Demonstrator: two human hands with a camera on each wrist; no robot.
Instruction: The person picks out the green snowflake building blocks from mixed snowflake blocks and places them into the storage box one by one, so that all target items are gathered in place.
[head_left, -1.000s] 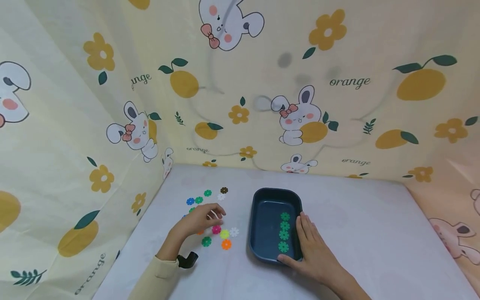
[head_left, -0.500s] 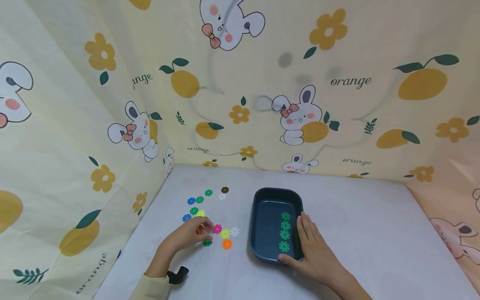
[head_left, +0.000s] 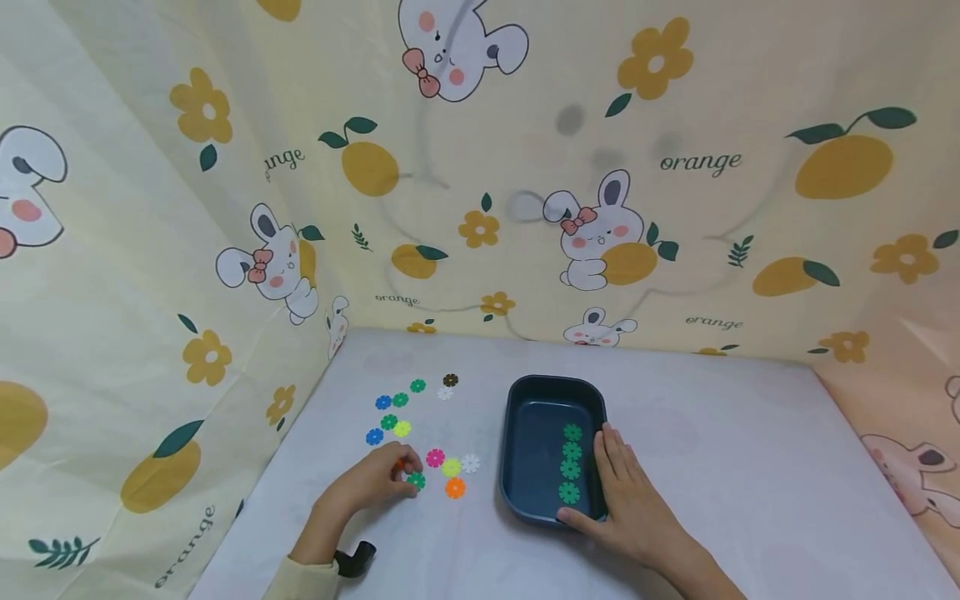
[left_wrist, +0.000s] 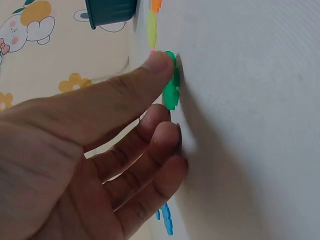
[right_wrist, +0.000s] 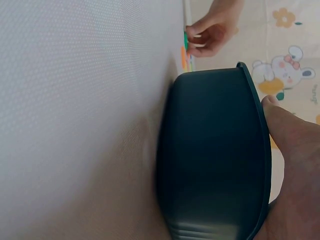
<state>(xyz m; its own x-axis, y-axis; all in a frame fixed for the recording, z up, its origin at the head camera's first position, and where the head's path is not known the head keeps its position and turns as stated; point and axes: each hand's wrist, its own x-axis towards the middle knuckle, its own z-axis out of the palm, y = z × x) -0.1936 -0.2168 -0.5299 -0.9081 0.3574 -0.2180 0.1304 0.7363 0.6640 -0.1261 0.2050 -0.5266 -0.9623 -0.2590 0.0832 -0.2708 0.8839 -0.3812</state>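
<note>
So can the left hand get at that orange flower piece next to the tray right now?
Probably yes: the left hand is touching a green piece, and the orange piece lies just beyond with nothing between.

A white tabletop [head_left: 735, 467] sits enclosed by yellow cloth walls [head_left: 525, 167] printed with rabbits, oranges and flowers.

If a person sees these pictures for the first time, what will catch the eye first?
The dark blue tray in the middle of the white table stands out, with four green flower pieces in a row along its right side. The right hand rests on its right rim. To the left lie scattered colourful flower pieces; the left hand touches a green flower piece there.
</note>
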